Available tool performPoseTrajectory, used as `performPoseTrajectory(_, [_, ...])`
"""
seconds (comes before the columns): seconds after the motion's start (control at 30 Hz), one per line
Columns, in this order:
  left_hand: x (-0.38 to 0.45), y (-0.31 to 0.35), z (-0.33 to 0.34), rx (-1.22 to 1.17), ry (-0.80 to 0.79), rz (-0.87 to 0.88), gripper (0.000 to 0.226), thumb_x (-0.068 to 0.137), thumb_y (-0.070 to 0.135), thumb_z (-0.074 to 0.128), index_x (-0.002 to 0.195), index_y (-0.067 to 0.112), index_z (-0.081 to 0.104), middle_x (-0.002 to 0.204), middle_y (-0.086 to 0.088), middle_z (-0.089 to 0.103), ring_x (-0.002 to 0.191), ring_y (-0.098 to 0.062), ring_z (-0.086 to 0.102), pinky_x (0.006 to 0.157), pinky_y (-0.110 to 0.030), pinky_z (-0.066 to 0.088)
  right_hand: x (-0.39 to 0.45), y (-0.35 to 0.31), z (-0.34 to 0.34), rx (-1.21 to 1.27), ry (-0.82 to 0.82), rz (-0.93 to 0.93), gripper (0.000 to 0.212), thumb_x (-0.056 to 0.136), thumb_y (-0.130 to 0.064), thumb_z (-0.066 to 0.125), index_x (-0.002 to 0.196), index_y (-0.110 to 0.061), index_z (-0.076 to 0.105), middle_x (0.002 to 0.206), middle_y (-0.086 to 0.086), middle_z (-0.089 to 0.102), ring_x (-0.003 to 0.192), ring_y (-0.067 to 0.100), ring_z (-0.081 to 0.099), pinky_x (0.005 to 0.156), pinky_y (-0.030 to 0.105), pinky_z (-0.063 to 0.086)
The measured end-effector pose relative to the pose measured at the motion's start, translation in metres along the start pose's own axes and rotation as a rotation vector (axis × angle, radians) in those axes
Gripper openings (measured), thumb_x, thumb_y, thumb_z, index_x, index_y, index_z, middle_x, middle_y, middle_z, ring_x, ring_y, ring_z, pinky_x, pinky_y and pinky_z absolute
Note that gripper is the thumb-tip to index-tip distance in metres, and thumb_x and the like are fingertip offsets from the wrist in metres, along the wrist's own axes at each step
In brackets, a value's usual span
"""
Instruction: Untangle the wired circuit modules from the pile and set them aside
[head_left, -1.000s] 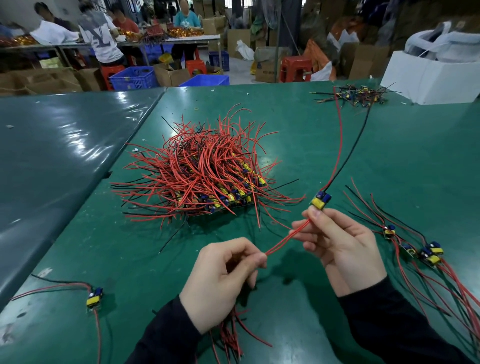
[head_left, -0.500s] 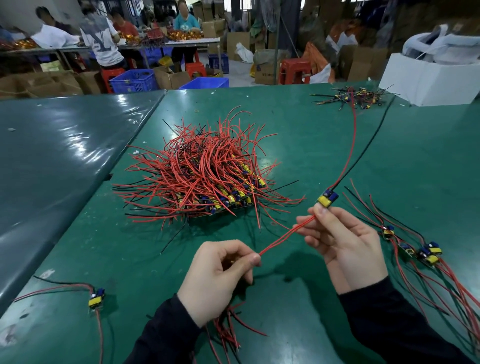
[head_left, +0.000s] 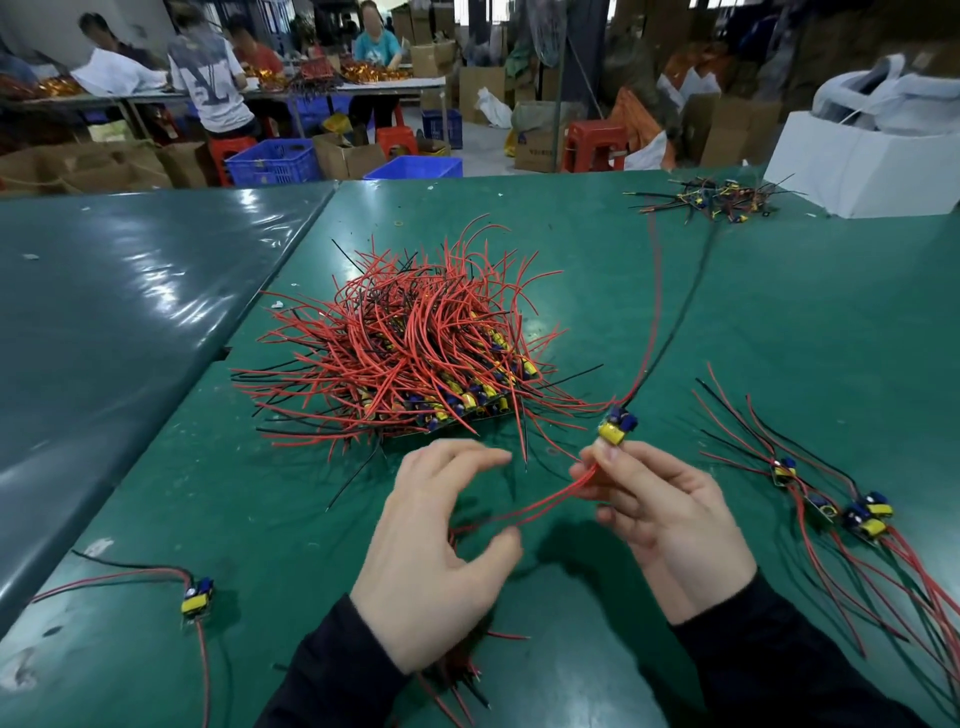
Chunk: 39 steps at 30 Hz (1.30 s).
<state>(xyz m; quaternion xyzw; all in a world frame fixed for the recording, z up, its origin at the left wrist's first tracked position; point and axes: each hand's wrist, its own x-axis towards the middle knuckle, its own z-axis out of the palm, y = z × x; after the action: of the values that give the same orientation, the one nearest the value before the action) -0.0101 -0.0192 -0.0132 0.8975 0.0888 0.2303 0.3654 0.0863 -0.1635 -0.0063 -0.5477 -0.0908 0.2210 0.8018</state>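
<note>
The fingers (head_left: 602, 460) of the right hand (head_left: 670, 525) are curled and pinch a single wired module (head_left: 617, 425) just below its yellow and blue body, holding it above the green table (head_left: 831, 322). From this module a long red wire (head_left: 658, 291) and a black wire (head_left: 685, 306) run away toward the far side of the table, while a pair of red leads (head_left: 540, 506) droops from the pinch toward the left hand (head_left: 441, 561). The left hand is spread, its fingers apart and relaxed, thumb extended; it holds nothing, and the red leads pass beneath its palm, contact not determinable. The main pile (head_left: 410, 358) of tangled red and black wires with modules sits on the table beyond both hands, near the centre. A set-aside group of modules (head_left: 831, 499) with trailing wires lies to the right of the right hand, apart from the pile. One lone module (head_left: 197, 597) lies at the near left of the table. A smaller tangle (head_left: 711, 200) rests at the far right, beside a white box (head_left: 872, 171). More red wire ends (head_left: 467, 675) show beneath the left wrist at the near edge. Beyond the table are blue crates (head_left: 272, 162), cardboard boxes, red stools and seated people at another bench.
</note>
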Motion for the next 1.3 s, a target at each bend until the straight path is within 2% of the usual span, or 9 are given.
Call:
performPoseTrajectory(0.07, [-0.001, 0.007, 0.001, -0.121, -0.088, 0.041, 0.037, 0.072, 0.04, 0.055, 0.102, 0.022, 0.07, 0.108, 0.014, 0.064, 0.111, -0.001, 0.054, 0.097, -0.017, 0.036, 0.0, 0.004, 0.001, -0.056, -0.034, 0.025, 0.02, 0.047, -0.034, 0.072, 0.061, -0.019, 0.076, 0.069, 0.0, 0.072, 0.06, 0.0, 0.06, 0.057, 0.018, 0.04])
performPoseTrajectory(0.17, [-0.003, 0.015, 0.008, -0.404, -0.119, -0.008, 0.023, 0.085, 0.033, 0.058, 0.081, 0.016, 0.074, 0.083, 0.009, 0.073, 0.084, -0.002, 0.066, 0.08, -0.023, 0.048, 0.0, 0.011, 0.002, -0.112, -0.102, -0.031, 0.02, 0.048, -0.027, 0.079, 0.063, -0.014, 0.076, 0.068, -0.002, 0.069, 0.061, 0.002, 0.052, 0.064, 0.025, 0.034])
performPoseTrajectory(0.23, [-0.002, 0.018, 0.014, -0.481, -0.077, -0.047, 0.024, 0.085, 0.027, 0.058, 0.073, 0.012, 0.072, 0.072, 0.004, 0.072, 0.072, -0.005, 0.064, 0.071, -0.024, 0.049, -0.001, 0.016, 0.002, -0.108, -0.144, -0.079, 0.012, 0.054, -0.011, 0.082, 0.064, -0.009, 0.075, 0.066, -0.002, 0.063, 0.065, 0.007, 0.054, 0.066, 0.024, 0.039])
performPoseTrajectory(0.33, [0.0, 0.019, 0.018, -0.581, -0.054, -0.11, 0.023, 0.083, 0.025, 0.058, 0.069, 0.011, 0.069, 0.061, -0.001, 0.067, 0.061, -0.006, 0.058, 0.062, -0.02, 0.046, -0.001, 0.022, 0.003, -0.055, -0.141, -0.136, 0.008, 0.066, -0.012, 0.07, 0.061, -0.007, 0.073, 0.064, -0.001, 0.059, 0.071, 0.013, 0.058, 0.07, 0.023, 0.045])
performPoseTrajectory(0.47, [-0.001, 0.018, 0.02, -0.57, -0.014, -0.106, 0.02, 0.082, 0.023, 0.06, 0.065, 0.016, 0.068, 0.053, -0.001, 0.06, 0.054, -0.006, 0.054, 0.057, -0.02, 0.043, -0.002, 0.021, 0.005, -0.042, -0.135, -0.098, 0.005, 0.061, -0.015, 0.074, 0.061, -0.01, 0.075, 0.063, -0.003, 0.061, 0.069, 0.009, 0.058, 0.071, 0.023, 0.043])
performPoseTrajectory(0.63, [-0.004, 0.02, 0.024, -0.484, 0.026, -0.097, 0.02, 0.081, 0.03, 0.06, 0.067, 0.017, 0.067, 0.05, -0.003, 0.058, 0.049, -0.012, 0.049, 0.05, -0.031, 0.039, 0.004, 0.014, 0.003, 0.054, -0.02, 0.134, 0.024, 0.039, -0.016, 0.083, 0.061, -0.008, 0.075, 0.067, 0.003, 0.065, 0.065, 0.014, 0.045, 0.063, 0.024, 0.036])
performPoseTrajectory(0.87, [-0.009, 0.02, 0.029, -0.452, -0.013, -0.104, 0.02, 0.081, 0.031, 0.061, 0.067, 0.017, 0.067, 0.05, -0.004, 0.06, 0.046, -0.011, 0.047, 0.047, -0.029, 0.037, 0.021, -0.004, -0.011, 0.211, 0.156, 0.201, 0.01, 0.056, -0.02, 0.069, 0.054, -0.011, 0.073, 0.065, -0.006, 0.067, 0.054, 0.003, 0.045, 0.05, 0.013, 0.036])
performPoseTrajectory(1.1, [-0.008, 0.02, 0.029, -0.507, -0.038, -0.122, 0.025, 0.08, 0.029, 0.061, 0.063, 0.013, 0.067, 0.049, -0.004, 0.06, 0.048, -0.013, 0.05, 0.05, -0.025, 0.039, 0.025, -0.005, -0.014, 0.252, 0.224, 0.196, 0.026, 0.058, -0.019, 0.067, 0.08, -0.006, 0.067, 0.058, -0.007, 0.064, 0.055, 0.003, 0.043, 0.052, 0.013, 0.036])
performPoseTrajectory(1.3, [-0.014, 0.011, 0.026, -0.609, -0.13, -0.235, 0.023, 0.076, 0.027, 0.061, 0.057, 0.015, 0.066, 0.045, -0.002, 0.055, 0.044, -0.017, 0.051, 0.052, -0.025, 0.04, 0.036, -0.031, -0.039, 0.407, 0.286, 0.012, 0.015, 0.071, -0.029, 0.063, 0.064, -0.018, 0.072, 0.06, -0.012, 0.059, 0.055, 0.001, 0.045, 0.051, 0.012, 0.038])
